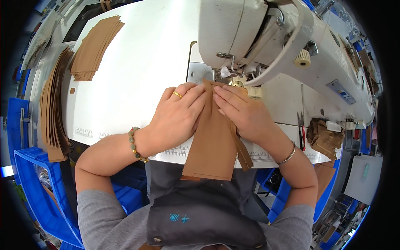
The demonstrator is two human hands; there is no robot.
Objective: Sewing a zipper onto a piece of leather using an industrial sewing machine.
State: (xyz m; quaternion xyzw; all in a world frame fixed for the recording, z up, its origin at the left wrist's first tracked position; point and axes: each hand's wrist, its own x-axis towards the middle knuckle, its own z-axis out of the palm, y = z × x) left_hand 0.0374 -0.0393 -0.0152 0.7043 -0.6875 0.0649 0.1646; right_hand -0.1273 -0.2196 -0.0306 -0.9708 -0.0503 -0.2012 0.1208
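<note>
Under the head of a white sewing machine [233, 33], a long brown fabric piece [208, 154] runs from the needle area down over the table's front edge, with a narrower folded strip along its right. My left hand [179, 112] lies on the left side of the piece, fingers bent and gripping it near the presser foot, thumb hidden. My right hand [237, 112] holds the upper right of the same piece, fingers close together on the fold just in front of the needle. The needle tip itself is too small to make out.
Stacked brown pieces [93, 50] and a longer stack [54, 104] lie on the left of the white table [150, 50]. Scissors [301, 137] and crumpled brown scraps [327, 135] sit at the right. Blue bins [35, 156] stand below the table's edges.
</note>
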